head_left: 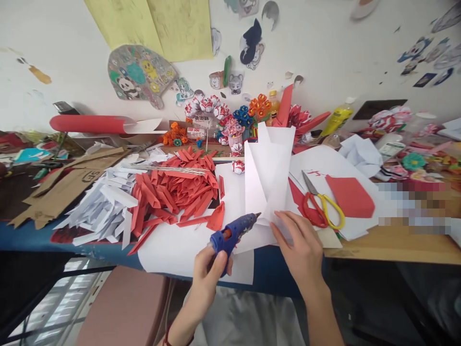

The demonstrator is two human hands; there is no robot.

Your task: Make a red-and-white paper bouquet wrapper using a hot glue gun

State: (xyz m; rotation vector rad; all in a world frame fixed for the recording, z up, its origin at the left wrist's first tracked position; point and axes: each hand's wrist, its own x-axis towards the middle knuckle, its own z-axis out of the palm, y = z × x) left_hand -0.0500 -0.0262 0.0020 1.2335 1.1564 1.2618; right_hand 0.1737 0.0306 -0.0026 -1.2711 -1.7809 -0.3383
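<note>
The glue gun (232, 235) in the left hand (211, 269) is blue plastic, faintly glossy. Just beyond that grip, under the flat right hand (300, 250), the folded sheet (268, 178) is white paper, matt and smooth. Right of the grip, the scissors (322, 206) have metal blades and glossy plastic handles. To the left are matt folded red paper pieces (176, 192).

One glue gun (233, 231), one pair of scissors (318, 196)
</note>
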